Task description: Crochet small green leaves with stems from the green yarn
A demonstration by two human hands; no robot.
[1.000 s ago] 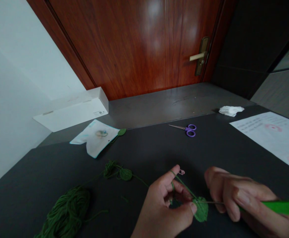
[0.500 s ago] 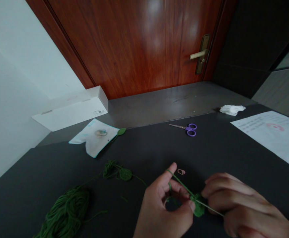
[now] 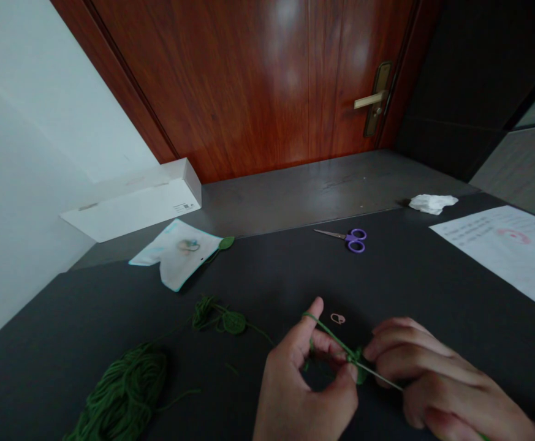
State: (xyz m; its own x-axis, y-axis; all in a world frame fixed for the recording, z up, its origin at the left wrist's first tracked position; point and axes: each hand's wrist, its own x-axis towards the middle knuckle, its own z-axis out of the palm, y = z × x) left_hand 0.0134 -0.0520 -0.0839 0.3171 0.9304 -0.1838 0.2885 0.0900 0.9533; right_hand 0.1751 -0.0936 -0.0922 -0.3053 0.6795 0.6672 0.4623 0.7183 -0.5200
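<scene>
Between the thumb and fingers of my left hand [image 3: 301, 386] a small green crochet piece [image 3: 361, 371] is pinched, partly hidden by both hands. A strand of green yarn [image 3: 329, 329] runs from the raised left index finger down to it. My right hand [image 3: 446, 376] is closed around a thin crochet hook [image 3: 380, 375], whose tip meets the stitches beside my left thumb. Just beyond the hands lies a pink stitch marker [image 3: 338, 318]. A large green yarn skein [image 3: 120, 392] rests at lower left, near a smaller tangle with a round green piece [image 3: 233, 322].
Purple-handled scissors [image 3: 355, 240] lie mid-table. Farther left are a white packet [image 3: 187, 254] with a green leaf shape [image 3: 226, 243] and a long white box [image 3: 143, 208] against the wall. Crumpled tissue [image 3: 432, 203] and a printed sheet [image 3: 501, 245] occupy the right.
The green crochet piece has tilted and shows less of its face. My right hand and the hook have shifted slightly left, while my left index finger keeps the yarn raised.
</scene>
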